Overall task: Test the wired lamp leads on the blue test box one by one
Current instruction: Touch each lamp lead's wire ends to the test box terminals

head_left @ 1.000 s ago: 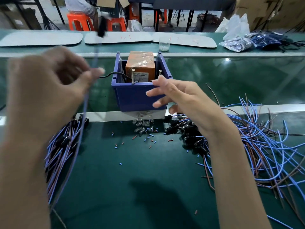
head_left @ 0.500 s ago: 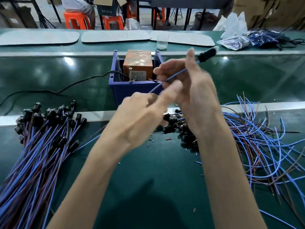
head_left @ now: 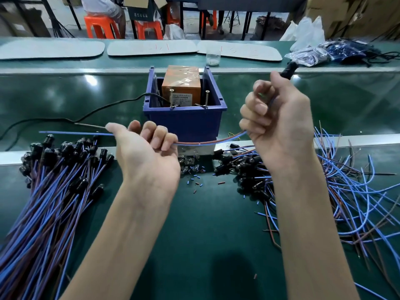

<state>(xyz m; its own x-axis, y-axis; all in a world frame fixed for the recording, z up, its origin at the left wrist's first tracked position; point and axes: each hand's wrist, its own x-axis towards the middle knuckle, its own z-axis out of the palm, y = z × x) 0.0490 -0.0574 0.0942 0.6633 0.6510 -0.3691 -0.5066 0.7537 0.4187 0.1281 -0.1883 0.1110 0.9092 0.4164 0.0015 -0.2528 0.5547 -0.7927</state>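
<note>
Head camera, near edge first: what covers the desk (head_left: 194, 245)?

— Dark green matting. Along its left edge lies a combed bundle of leads (head_left: 54, 202), blue and brown, with their black holders pointing away. Toward the right edge is a loose tangle of leads (head_left: 346, 191). Small insulation snippets (head_left: 198, 182) are scattered between the two.

And the hands?

— Both are raised above the desk, sharing one lamp lead (head_left: 207, 142). The left hand (head_left: 147, 150) is palm up, fingers curled round the wires, whose ends stick out leftward. The right hand (head_left: 279, 120) is closed round the other end, and the black lamp holder (head_left: 289, 69) pokes up past the thumb. The lead sags between them in front of the box, apart from its screws.

The box itself?

— The blue test box (head_left: 184, 124) stands mid-desk by a metal rail (head_left: 13, 155). It has an orange block (head_left: 181, 83) inside and two upright screws (head_left: 171, 98) at its front rim. A black cable (head_left: 104, 107) runs off to the left.

Beyond it?

— A second green strip carries pale boards (head_left: 151, 48) and a clear cup (head_left: 213, 57), with plastic bags (head_left: 309, 53) toward the right. Past that are orange stools (head_left: 101, 27), a seated person (head_left: 101, 7) and cardboard boxes (head_left: 357, 14).
</note>
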